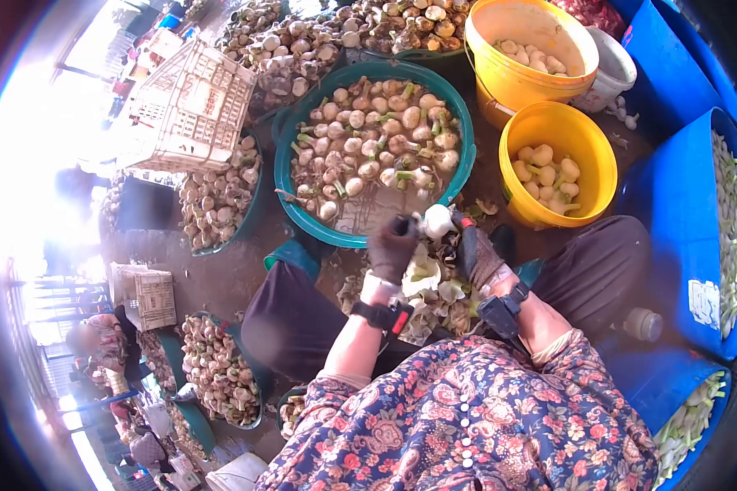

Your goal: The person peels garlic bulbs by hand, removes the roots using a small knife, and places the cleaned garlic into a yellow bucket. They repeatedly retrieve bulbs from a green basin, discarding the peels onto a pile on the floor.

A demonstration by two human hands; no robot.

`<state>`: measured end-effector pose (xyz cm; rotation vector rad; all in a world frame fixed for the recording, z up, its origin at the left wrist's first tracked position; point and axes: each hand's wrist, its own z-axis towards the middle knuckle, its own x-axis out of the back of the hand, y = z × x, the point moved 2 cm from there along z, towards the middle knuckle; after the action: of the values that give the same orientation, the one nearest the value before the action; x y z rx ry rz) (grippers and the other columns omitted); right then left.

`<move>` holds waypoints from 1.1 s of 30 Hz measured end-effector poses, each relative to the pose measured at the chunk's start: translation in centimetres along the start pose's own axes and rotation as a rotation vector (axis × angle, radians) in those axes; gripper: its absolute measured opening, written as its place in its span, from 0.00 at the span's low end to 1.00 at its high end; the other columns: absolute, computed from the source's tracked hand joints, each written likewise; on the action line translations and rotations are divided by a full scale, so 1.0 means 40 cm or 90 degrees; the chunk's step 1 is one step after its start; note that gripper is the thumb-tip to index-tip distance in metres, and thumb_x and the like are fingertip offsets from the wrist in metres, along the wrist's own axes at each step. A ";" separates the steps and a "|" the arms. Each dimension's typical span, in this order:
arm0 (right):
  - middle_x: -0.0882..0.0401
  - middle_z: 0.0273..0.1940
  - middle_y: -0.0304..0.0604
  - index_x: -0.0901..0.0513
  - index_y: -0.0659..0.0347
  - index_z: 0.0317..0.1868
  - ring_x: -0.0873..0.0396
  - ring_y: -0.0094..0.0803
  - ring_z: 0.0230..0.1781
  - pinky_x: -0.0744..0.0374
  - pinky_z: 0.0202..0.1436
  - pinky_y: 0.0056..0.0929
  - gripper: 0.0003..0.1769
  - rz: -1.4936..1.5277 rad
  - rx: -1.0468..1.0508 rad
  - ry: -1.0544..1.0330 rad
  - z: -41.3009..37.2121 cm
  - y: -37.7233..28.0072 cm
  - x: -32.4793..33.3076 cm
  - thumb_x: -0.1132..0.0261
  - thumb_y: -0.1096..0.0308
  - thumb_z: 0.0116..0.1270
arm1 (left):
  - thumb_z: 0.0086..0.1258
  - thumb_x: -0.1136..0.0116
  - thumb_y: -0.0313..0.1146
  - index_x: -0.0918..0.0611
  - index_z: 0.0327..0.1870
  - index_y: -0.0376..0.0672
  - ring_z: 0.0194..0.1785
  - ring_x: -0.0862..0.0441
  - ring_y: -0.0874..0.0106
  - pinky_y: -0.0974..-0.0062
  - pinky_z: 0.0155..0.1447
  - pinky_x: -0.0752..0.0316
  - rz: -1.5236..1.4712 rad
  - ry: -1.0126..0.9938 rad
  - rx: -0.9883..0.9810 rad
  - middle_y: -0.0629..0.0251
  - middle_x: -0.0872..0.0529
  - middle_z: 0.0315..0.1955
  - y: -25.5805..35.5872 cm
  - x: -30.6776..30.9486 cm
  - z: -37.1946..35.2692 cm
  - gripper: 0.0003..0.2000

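Both of my hands wear dark gloves and meet near the front rim of a green tub [472, 155] filled with bulbs in water. A white peeled bulb [438, 221] sits between them. My left hand [393, 247] is closed at the bulb's left side; what its fingers hold is hidden. My right hand [477, 255] is closed at the bulb's right side, with a small red-handled tool [467, 222] showing at its fingertips. Loose peelings [434, 286] lie below my hands, between my knees.
A yellow bucket [512, 184] with peeled bulbs stands right of the tub, another yellow bucket [483, 33] behind it. Blue containers [688, 237] line the right side. A white crate [196, 98] and bulb heaps [217, 368] are at left. Another person [106, 344] is at far left.
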<state>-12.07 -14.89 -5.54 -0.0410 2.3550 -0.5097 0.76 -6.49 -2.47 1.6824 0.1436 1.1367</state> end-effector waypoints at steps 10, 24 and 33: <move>0.30 0.18 0.37 0.25 0.61 0.36 0.30 0.30 0.15 0.27 0.18 0.30 0.23 -0.122 0.113 0.111 -0.008 -0.121 -0.014 0.40 0.46 0.62 | 0.50 0.35 0.59 0.17 0.41 0.37 0.43 0.17 0.59 0.67 0.45 0.25 -0.005 -0.294 0.255 0.51 0.15 0.38 -0.226 -0.067 0.180 0.30; 0.19 0.37 0.57 0.20 0.61 0.40 0.20 0.52 0.36 0.23 0.40 0.41 0.24 -1.120 0.201 0.095 -0.021 -0.135 0.064 0.43 0.45 0.64 | 0.52 0.29 0.46 0.22 0.49 0.36 0.35 0.21 0.72 0.74 0.37 0.27 -0.448 -0.093 0.369 0.65 0.17 0.32 -0.297 -0.348 0.340 0.28; 0.19 0.33 0.52 0.17 0.54 0.33 0.20 0.49 0.34 0.25 0.36 0.45 0.18 -0.962 0.504 0.232 0.002 -0.127 -0.019 0.40 0.48 0.61 | 0.46 0.26 0.46 0.20 0.48 0.40 0.42 0.18 0.64 0.68 0.48 0.24 0.093 -0.218 -0.187 0.55 0.17 0.40 0.074 -0.027 0.089 0.29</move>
<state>-12.03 -19.47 -3.22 -1.4825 1.8242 -2.2075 1.54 -10.87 -0.76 1.6117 -0.3518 0.9066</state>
